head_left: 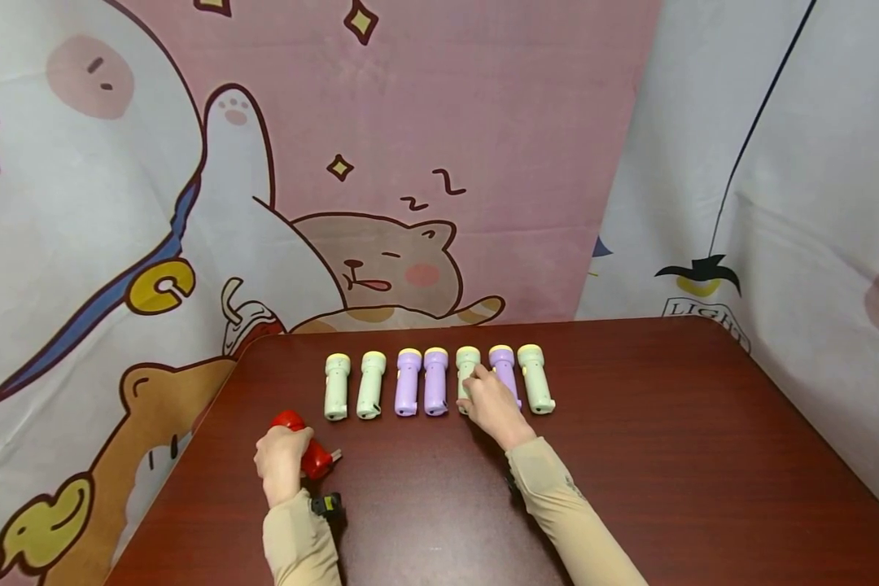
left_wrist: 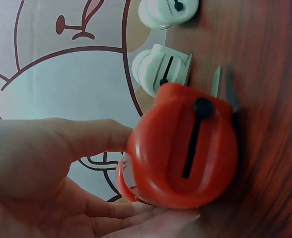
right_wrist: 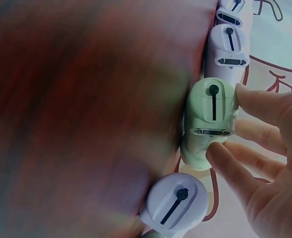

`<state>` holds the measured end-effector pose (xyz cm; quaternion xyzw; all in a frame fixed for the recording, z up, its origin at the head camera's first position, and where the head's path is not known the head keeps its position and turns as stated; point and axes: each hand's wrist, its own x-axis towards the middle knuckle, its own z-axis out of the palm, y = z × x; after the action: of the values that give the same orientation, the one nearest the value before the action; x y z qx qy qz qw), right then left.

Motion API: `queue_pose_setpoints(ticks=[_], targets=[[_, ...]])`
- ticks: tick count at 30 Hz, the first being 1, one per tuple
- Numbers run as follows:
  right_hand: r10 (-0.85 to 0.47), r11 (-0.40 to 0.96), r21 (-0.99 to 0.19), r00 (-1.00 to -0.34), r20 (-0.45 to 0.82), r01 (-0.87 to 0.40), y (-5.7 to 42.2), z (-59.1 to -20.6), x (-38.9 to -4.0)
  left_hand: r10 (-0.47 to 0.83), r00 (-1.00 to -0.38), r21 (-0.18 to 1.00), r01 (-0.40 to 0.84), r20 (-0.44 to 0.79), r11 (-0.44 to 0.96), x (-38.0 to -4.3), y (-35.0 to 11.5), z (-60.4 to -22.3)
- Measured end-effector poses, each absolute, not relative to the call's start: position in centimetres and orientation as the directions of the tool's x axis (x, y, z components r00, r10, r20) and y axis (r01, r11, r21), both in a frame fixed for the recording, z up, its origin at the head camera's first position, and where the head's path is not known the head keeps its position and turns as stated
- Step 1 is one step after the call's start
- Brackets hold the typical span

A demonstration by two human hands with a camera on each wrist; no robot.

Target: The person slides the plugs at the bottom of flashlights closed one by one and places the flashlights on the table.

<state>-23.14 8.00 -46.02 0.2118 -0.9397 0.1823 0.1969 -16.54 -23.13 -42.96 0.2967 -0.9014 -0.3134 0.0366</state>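
Observation:
My left hand (head_left: pixel 282 464) grips a red flashlight (head_left: pixel 317 462) at the table's left side. In the left wrist view, the base of the red flashlight (left_wrist: pixel 183 148) faces the camera, with a black slider in a slot and metal plug prongs sticking out. The thumb and fingers lie around its body. My right hand (head_left: pixel 492 407) pinches a pale green flashlight (head_left: pixel 467 358) in the row, thumb on one side and fingers on the other, as the right wrist view shows. A purple flashlight (head_left: pixel 502 360), partly hidden by that hand, lies just to its right.
Along the table's back lie more flashlights: two green ones (head_left: pixel 336 389) (head_left: pixel 370 387) at left, two purple ones (head_left: pixel 408 385) (head_left: pixel 435 384) mid-row, and a green one (head_left: pixel 535 382) at the right end. A cartoon cloth (head_left: pixel 527 163) hangs behind the brown table (head_left: pixel 666 456).

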Motion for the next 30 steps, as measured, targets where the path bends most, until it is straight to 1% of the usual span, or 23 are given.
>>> queue_pose_setpoints(ticks=[8, 15, 21, 26, 30], targets=[[-0.339, 0.844, -0.240, -0.824, 0.455, -0.480, 8.2, -46.2, -23.1, -0.568, -0.822, 0.606, -0.478, -0.052, 0.636, -16.3, -23.1, -42.7], [-0.319, 0.848, -0.263, -0.840, 0.438, -0.459, 8.3, -46.1, -23.0, -0.544, -0.839, 0.599, -0.444, -0.016, 0.667, -16.4, -22.6, -41.4], [-0.310, 0.854, -0.266, -0.848, 0.430, -0.446, 8.4, -46.0, -22.8, -0.522, -0.853, 0.617, -0.414, -0.006, 0.669, -16.6, -21.8, -40.6], [-0.313, 0.854, -0.256, -0.839, 0.445, -0.454, 8.5, -46.0, -22.7, -0.505, -0.862, 0.624, -0.378, 0.032, 0.684, -17.0, -20.7, -40.5], [-0.314, 0.848, -0.269, -0.842, 0.439, -0.457, 8.5, -46.0, -22.6, -0.494, -0.867, 0.641, -0.342, 0.066, 0.687, -17.4, -19.9, -40.6]])
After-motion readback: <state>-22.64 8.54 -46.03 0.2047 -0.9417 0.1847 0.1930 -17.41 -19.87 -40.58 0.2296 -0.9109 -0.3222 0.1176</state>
